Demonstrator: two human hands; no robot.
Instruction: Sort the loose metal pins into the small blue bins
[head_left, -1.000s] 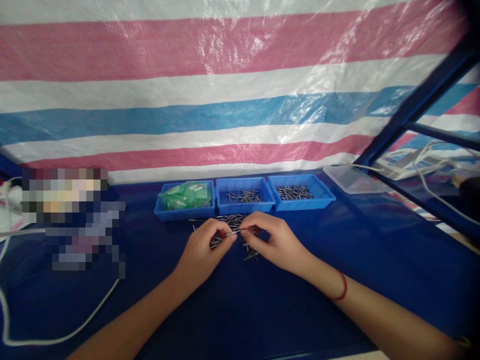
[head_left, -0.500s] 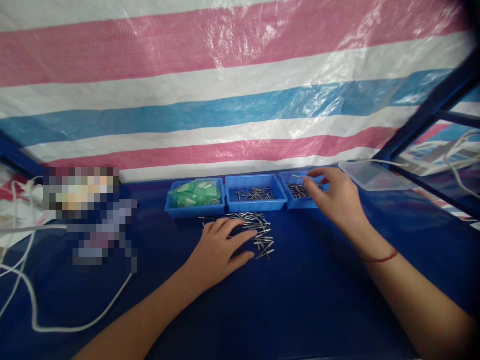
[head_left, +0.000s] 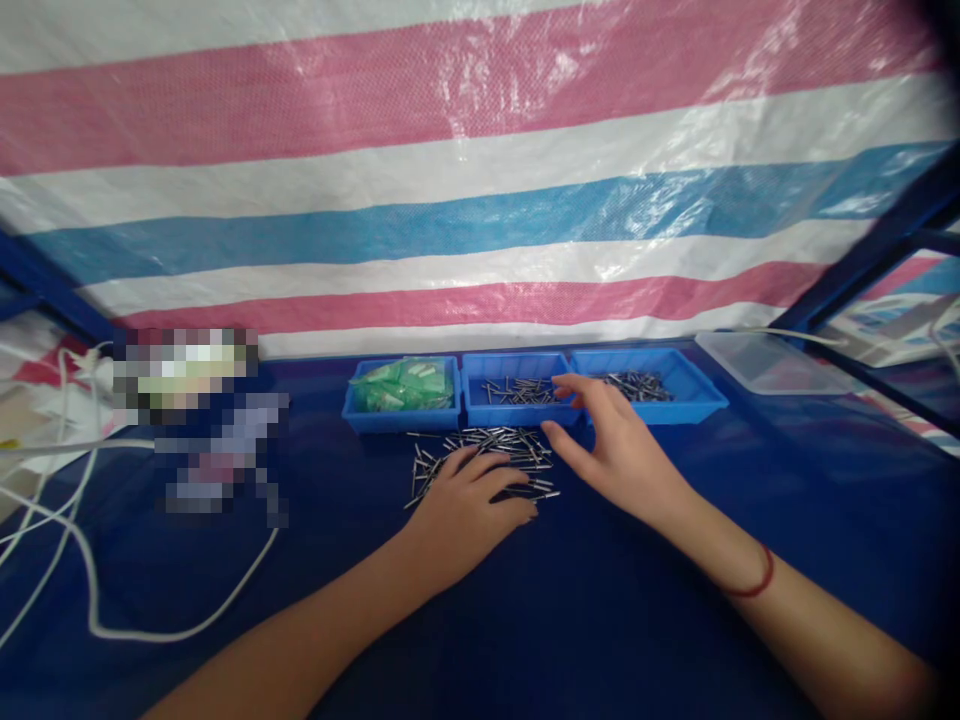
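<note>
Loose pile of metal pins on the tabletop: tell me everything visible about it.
The loose pile of metal pins is many thin, straight pieces, silvery to dark grey, some with bright glints. They lie flat or across one another at mixed angles, scattered on the blue tabletop in front of the left bin and middle bin. The left hand, fingers spread, covers part of the pile; contact is hard to confirm. Fine detail is too small to read.

Striped plastic sheet (head_left: 450,90) hangs behind the worktop (head_left: 615,620). Clear plastic piece (head_left: 772,362) lies flat, worktop's far right. Blue frame post (head_left: 877,250) slants at worktop's right edge. White cable (head_left: 142,636) loops over worktop's left side.
</note>
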